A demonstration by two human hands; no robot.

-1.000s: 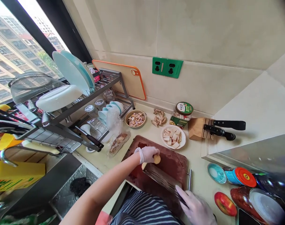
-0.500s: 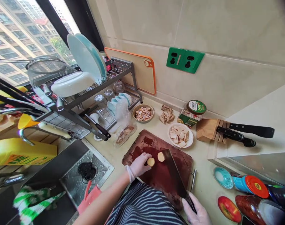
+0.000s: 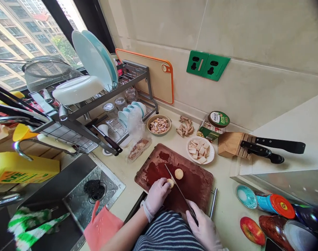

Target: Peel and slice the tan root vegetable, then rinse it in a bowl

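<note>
On the dark red cutting board, my gloved left hand presses down on a pale potato piece. My gloved right hand grips the handle of a cleaver, whose blade stands edge-down right beside the held piece. A second cut potato piece lies loose on the board just right of the blade.
A white plate of cut pieces, a bowl of garlic, ginger, a jar and a knife block stand behind the board. A dish rack and sink are at left. An apple and jars lie at right.
The cleaver turned from lying flat to edge-down next to the held piece. My left hand slid toward me with its piece. The other piece stayed on the board.
</note>
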